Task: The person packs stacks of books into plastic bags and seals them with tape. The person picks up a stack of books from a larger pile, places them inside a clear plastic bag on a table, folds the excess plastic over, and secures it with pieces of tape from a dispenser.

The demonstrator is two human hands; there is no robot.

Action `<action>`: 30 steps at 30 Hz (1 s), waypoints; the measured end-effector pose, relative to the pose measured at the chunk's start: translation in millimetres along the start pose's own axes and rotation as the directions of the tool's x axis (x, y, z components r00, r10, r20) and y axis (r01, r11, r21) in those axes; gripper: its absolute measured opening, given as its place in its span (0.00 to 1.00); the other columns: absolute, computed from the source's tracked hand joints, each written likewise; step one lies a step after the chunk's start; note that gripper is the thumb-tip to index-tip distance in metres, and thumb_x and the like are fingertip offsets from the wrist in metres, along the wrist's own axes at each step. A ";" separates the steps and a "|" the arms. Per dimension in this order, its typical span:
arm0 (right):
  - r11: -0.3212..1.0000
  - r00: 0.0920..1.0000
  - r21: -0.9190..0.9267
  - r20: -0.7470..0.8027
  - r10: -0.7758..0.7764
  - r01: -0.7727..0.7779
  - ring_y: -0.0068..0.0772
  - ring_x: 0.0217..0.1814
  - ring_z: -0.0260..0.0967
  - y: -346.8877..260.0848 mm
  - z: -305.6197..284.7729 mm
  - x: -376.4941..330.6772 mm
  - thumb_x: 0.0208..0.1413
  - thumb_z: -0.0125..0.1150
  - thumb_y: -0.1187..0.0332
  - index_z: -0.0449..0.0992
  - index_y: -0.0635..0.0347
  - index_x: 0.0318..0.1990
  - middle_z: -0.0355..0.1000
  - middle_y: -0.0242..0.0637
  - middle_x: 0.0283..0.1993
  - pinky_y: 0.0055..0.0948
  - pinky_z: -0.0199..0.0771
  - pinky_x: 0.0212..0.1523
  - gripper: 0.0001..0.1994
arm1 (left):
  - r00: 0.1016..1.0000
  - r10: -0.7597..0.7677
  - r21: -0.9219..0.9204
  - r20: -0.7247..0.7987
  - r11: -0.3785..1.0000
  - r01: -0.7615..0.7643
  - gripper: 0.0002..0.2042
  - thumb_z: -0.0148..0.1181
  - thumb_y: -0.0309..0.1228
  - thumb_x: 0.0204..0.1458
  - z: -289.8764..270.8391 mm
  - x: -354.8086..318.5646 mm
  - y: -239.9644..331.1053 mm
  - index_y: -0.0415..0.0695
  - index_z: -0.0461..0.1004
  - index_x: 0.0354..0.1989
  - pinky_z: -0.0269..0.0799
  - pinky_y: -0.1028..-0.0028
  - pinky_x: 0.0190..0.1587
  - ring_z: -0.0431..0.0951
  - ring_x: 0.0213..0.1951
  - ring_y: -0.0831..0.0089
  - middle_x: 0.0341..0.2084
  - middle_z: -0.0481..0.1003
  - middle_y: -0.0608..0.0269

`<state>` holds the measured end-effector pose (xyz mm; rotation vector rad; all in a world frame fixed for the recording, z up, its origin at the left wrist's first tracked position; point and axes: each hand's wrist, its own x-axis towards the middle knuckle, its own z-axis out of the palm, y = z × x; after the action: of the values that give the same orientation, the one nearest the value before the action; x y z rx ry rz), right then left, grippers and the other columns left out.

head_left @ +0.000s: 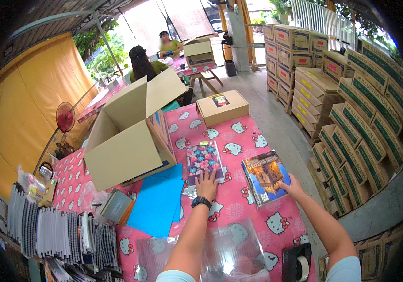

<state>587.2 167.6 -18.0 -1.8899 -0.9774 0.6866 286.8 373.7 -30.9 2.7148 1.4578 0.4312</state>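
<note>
My left hand [207, 187], a dark watch on its wrist, lies with fingers spread on the lower edge of a flower-patterned notebook [203, 159] on the table. At the right, my right hand [293, 186] grips the right edge of a notebook with a building picture on its cover [264, 176]. That notebook looks glossy, and I cannot tell whether it is lifted off the cloth. Clear plastic sleeves [234, 242] lie nearest me, partly under my left forearm. A tape dispenser [296, 263] stands at the near right corner.
A large open carton [121, 157] and blue sheets [157, 202] are on the left. A closed brown box [222, 107] sits at the far end. Stacked spiral notebooks [65, 230] fill the near left. Cartons [365, 150] line the right; two people sit at a farther table.
</note>
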 end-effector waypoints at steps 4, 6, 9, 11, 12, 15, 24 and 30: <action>0.998 0.999 -0.042 -0.025 0.036 -0.038 0.37 0.47 0.69 1.8 -11.9 -5.3 0.46 0.63 0.54 0.60 0.63 0.55 0.70 0.46 0.47 0.34 0.67 0.48 0.32 | 0.989 -0.142 0.016 0.029 0.990 0.142 0.24 0.48 0.41 0.54 8.3 58.2 7.6 0.56 0.57 0.61 0.48 0.49 0.60 0.51 0.62 0.52 0.61 0.54 0.54; 1.000 1.000 -0.019 -0.014 0.007 -0.007 0.40 0.48 0.69 -5.2 -2.0 -4.3 0.46 0.62 0.53 0.59 0.63 0.56 0.70 0.47 0.47 0.35 0.66 0.49 0.33 | 0.989 -0.118 0.000 -0.083 0.993 0.119 0.24 0.49 0.37 0.53 5.8 57.9 -9.7 0.53 0.59 0.60 0.49 0.49 0.59 0.51 0.62 0.51 0.61 0.54 0.52; 0.988 1.000 -0.154 0.002 0.019 -0.019 0.44 0.54 0.64 -5.8 -11.4 -2.2 0.48 0.61 0.54 0.57 0.62 0.58 0.67 0.48 0.51 0.37 0.63 0.53 0.33 | 0.981 -0.010 -0.088 -0.192 0.996 -0.007 0.23 0.51 0.30 0.48 -5.5 28.1 -6.5 0.48 0.62 0.56 0.49 0.49 0.60 0.52 0.62 0.48 0.60 0.54 0.48; 0.797 0.990 -0.603 -0.132 -0.049 -0.041 0.45 0.61 0.56 -28.6 0.6 -11.4 0.48 0.60 0.56 0.56 0.61 0.59 0.64 0.49 0.55 0.38 0.59 0.57 0.33 | 0.962 0.095 -0.386 -0.257 0.902 -0.192 0.23 0.55 0.28 0.44 -24.5 -22.6 12.0 0.45 0.65 0.53 0.51 0.54 0.60 0.54 0.60 0.48 0.59 0.56 0.46; 0.489 0.949 -0.867 -0.231 -0.214 -0.101 0.46 0.65 0.50 -61.3 5.4 -27.6 0.48 0.60 0.58 0.56 0.60 0.59 0.61 0.49 0.57 0.39 0.57 0.59 0.32 | 0.983 0.125 -0.488 -0.135 0.855 -0.175 0.23 0.56 0.29 0.44 -41.8 -60.9 20.3 0.45 0.66 0.52 0.53 0.57 0.60 0.56 0.60 0.49 0.58 0.58 0.46; 0.519 0.931 -0.798 0.137 -0.338 0.306 0.48 0.66 0.47 -162.2 25.0 -63.2 0.47 0.60 0.63 0.58 0.58 0.59 0.59 0.50 0.58 0.40 0.57 0.59 0.30 | 0.955 0.266 -0.704 0.128 0.703 -0.102 0.21 0.58 0.33 0.47 -89.7 -188.8 18.4 0.43 0.67 0.51 0.59 0.62 0.57 0.61 0.57 0.54 0.55 0.62 0.48; 0.421 0.159 0.282 0.639 -0.753 0.862 0.43 0.53 0.64 -323.1 187.0 -289.3 0.44 0.61 0.70 0.72 0.59 0.45 0.69 0.42 0.49 0.39 0.63 0.53 0.18 | 0.954 -0.261 -0.809 -0.146 0.587 0.037 0.16 0.60 0.30 0.47 -364.6 -434.8 -36.9 0.40 0.72 0.46 0.68 0.72 0.45 0.74 0.42 0.67 0.40 0.75 0.57; -0.136 -0.254 0.437 0.224 -0.941 0.889 0.43 0.55 0.60 -406.1 288.9 -427.1 0.43 0.61 0.68 0.68 0.58 0.48 0.64 0.41 0.54 0.40 0.60 0.55 0.21 | -0.175 -0.665 -0.679 -0.726 0.733 0.034 0.13 0.55 0.34 0.51 -447.7 -568.6 -134.0 0.40 0.68 0.42 0.65 0.76 0.43 0.70 0.41 0.74 0.39 0.71 0.63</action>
<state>-8.0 63.7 238.4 -0.1896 -2.2730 0.1214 -233.9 -64.7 249.1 0.9612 1.7168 2.6742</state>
